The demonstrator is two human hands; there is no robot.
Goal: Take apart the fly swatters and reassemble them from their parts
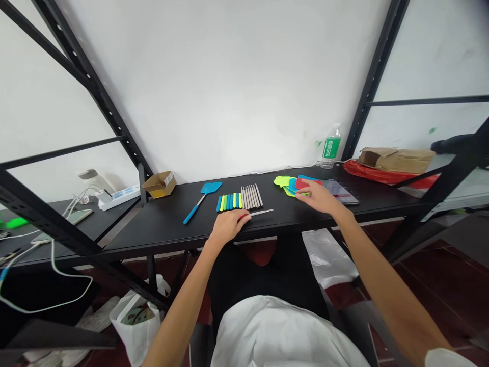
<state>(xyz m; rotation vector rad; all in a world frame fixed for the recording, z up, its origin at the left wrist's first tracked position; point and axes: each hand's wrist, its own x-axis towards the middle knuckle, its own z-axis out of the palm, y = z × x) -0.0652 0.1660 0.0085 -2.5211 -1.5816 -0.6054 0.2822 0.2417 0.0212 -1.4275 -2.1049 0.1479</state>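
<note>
My left hand (227, 226) rests near the front edge of the black table (160, 224), fingers closed on the red handle of a thin metal rod (262, 212) that points right. Behind it lie a row of blue and green handles (229, 201) and a row of bare metal rods (252, 197). My right hand (319, 196) lies on a fanned pile of flat swatter heads (290, 183) in green, blue and red, fingers pinching the red one (303, 183). An assembled blue fly swatter (200, 200) lies to the left.
A small open cardboard box (160, 184) sits at the table's back left, a water bottle (330, 146) at the back right. A brown paper bag (395, 159) on red plastic lies on the right shelf. A power strip (116, 196) and cables are at left. Plastic bags lie on the floor.
</note>
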